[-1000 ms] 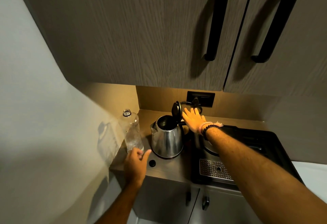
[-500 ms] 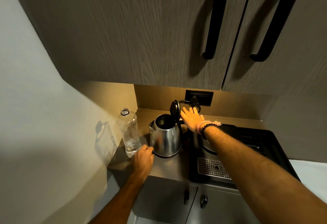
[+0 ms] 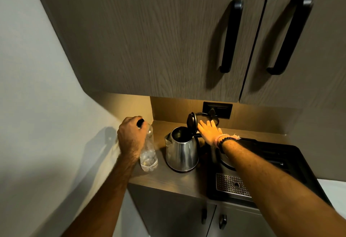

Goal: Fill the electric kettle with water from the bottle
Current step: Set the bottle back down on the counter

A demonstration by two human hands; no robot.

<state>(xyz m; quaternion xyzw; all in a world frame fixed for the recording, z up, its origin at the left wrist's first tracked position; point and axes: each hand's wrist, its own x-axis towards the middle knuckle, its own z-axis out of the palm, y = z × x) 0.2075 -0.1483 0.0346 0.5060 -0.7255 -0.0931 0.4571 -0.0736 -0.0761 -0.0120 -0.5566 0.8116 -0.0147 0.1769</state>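
Note:
A steel electric kettle (image 3: 181,152) stands on the wooden counter (image 3: 168,180) with its black lid (image 3: 191,121) tipped upright and its mouth uncovered. To its left stands a clear plastic bottle (image 3: 149,155) holding a little water at the bottom. My left hand (image 3: 131,137) is closed over the bottle's neck, with a small black cap (image 3: 140,122) pinched at the bottle's top. My right hand (image 3: 208,132) is flat with fingers spread just right of the raised lid, holding nothing.
A black coffee machine with a metal drip grate (image 3: 232,184) sits right of the kettle, under my right forearm. A wall socket (image 3: 217,108) with a plugged cord is behind. Upper cabinets with black handles (image 3: 231,36) hang low overhead. A wall closes off the left.
My left hand picked the black cap off the counter in front of the kettle and rose to the bottle's top. The right hand stayed by the lid.

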